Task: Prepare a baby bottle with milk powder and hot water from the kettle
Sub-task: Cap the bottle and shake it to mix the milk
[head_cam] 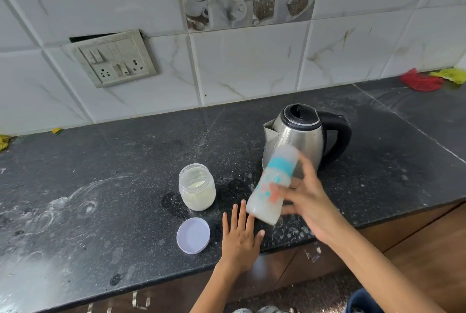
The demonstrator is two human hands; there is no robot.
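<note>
Two hands show over the dark stone table (100, 174). The right hand (310, 201) holds one baby bottle (273, 184) up in the air, with its fingers (306, 174) curled around the side. The bottle is tilted, with its cap end up toward the kettle and its bottom end down near the left hand. It looks blurry. White milk fills the low part of it, and it has a blue band and small pink and blue pictures on it.

The left hand (240, 234) lies flat on the table near the front edge. Its fingers are straight and spread, and they hold nothing.

One shiny metal kettle (300, 136) with a black lid and a black handle stands on the table just behind the bottle. One clear jar (197, 187) stands to the left of the bottle with its top off. It has some pale powder inside. One round light purple lid (193, 235) lies flat on the table in front of the jar, just beside the left hand.

On the tiled wall there is one switch board (113, 59). Far right on the table lie one red cloth (421, 80) and one yellow cloth (451, 75), touching each other.
</note>
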